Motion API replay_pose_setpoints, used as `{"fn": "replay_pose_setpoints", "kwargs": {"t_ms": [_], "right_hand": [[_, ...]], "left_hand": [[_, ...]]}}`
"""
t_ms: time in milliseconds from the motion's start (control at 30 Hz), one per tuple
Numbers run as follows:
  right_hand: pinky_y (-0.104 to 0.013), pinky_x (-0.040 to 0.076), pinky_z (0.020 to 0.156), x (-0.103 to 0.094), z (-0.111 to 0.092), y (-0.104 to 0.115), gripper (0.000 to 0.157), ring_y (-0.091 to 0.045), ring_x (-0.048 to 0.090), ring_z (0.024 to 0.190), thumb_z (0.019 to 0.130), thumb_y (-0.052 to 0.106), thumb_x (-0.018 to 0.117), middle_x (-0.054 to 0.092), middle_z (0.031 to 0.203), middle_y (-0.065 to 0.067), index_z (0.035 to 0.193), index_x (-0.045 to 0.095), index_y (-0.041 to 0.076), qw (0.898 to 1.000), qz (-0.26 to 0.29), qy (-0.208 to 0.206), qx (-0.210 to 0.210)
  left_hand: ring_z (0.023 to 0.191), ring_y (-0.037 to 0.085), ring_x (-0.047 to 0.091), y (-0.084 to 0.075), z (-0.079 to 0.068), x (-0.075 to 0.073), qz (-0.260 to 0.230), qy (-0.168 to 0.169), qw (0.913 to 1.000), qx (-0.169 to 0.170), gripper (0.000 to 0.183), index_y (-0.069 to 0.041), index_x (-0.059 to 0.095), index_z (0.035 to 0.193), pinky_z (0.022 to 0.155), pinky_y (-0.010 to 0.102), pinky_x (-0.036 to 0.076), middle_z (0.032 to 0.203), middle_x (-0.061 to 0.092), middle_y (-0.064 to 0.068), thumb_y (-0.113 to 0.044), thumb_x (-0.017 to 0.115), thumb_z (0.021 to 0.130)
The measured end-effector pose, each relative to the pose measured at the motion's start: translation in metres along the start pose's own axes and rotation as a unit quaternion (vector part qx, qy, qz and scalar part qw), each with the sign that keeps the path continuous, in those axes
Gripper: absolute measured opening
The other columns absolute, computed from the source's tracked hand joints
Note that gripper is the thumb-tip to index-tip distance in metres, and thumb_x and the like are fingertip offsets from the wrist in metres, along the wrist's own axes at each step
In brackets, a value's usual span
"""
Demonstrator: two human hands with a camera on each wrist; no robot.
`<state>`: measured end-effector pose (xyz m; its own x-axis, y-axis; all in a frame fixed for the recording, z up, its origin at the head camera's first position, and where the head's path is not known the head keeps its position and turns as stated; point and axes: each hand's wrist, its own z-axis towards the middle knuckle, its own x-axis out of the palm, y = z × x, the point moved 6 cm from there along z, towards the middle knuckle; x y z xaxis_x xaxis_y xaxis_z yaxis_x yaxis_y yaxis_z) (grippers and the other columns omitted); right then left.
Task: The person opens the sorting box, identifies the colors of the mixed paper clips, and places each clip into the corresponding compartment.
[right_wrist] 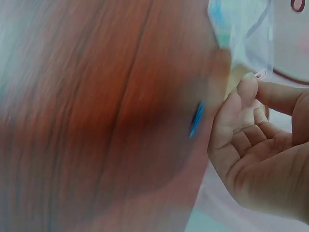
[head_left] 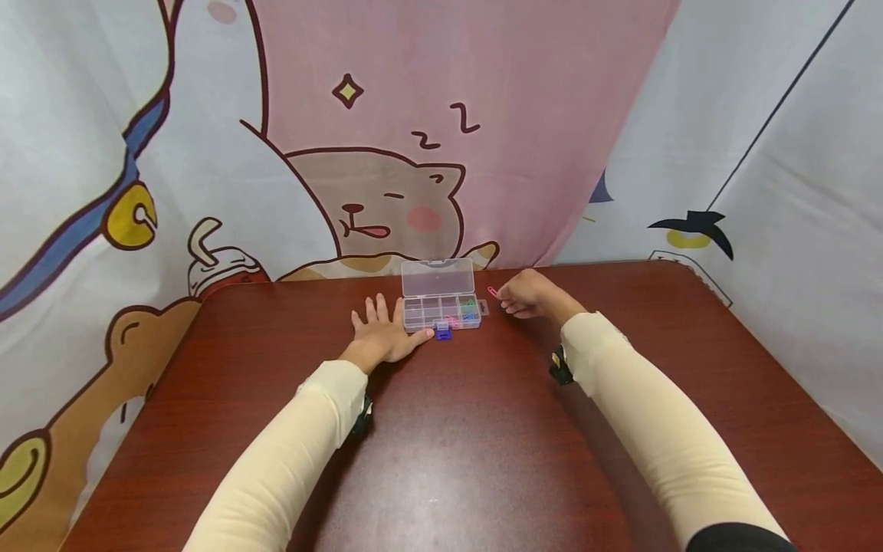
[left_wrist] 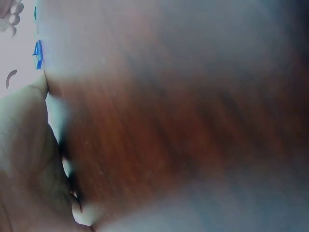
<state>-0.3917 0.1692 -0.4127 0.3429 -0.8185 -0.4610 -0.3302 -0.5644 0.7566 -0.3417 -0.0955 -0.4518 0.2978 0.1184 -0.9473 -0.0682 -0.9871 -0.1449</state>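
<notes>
A clear divided plastic box point(head_left: 422, 313) stands at the far side of the table with its transparent lid point(head_left: 438, 277) raised. Green, blue and pink small pieces point(head_left: 470, 304) lie in its right-hand compartments, and a blue tab point(head_left: 443, 334) shows at its front. My left hand point(head_left: 382, 336) lies with fingers spread beside the box, its thumb along the front edge. To the right of the box, my right hand point(head_left: 530, 295) pinches a small pink looped clip point(head_left: 493, 292) between thumb and forefinger. On the tabletop beneath that hand lies a thin blue piece point(right_wrist: 197, 119).
The brown wooden table point(head_left: 441, 429) reaches to a printed cloth point(head_left: 552, 138) that hangs behind it and along both sides. A clear hang tab point(head_left: 484, 307) sticks out from the right side of the box.
</notes>
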Motion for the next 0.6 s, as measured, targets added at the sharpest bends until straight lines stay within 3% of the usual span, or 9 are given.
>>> {"fn": "replay_pose_setpoints", "kwargs": {"t_ms": [300, 600], "right_hand": [[-0.028, 0.053, 0.062, 0.038, -0.007, 0.027, 0.027, -0.010, 0.060, 0.062, 0.095, 0.013, 0.056, 0.062, 0.072, 0.000, 0.115, 0.062, -0.003, 0.999, -0.011, 0.050, -0.018], [-0.025, 0.052, 0.058, 0.052, -0.007, 0.034, 0.025, -0.009, 0.059, 0.059, 0.095, 0.015, 0.058, 0.061, 0.071, 0.001, 0.114, 0.064, -0.001, 0.998, -0.028, 0.059, -0.023]], "left_hand": [[0.148, 0.041, -0.010, 0.001, -0.001, 0.001, -0.003, -0.001, 1.0000, -0.002, 0.103, -0.014, -0.003, 0.158, 0.113, 0.066, -0.002, 0.160, -0.010, 0.024, -0.082, 0.026, 0.086], [0.148, 0.041, -0.010, 0.000, 0.001, 0.001, -0.002, 0.000, 1.0000, -0.005, 0.103, -0.015, -0.003, 0.158, 0.113, 0.065, -0.002, 0.161, -0.011, 0.024, -0.083, 0.025, 0.085]]}}
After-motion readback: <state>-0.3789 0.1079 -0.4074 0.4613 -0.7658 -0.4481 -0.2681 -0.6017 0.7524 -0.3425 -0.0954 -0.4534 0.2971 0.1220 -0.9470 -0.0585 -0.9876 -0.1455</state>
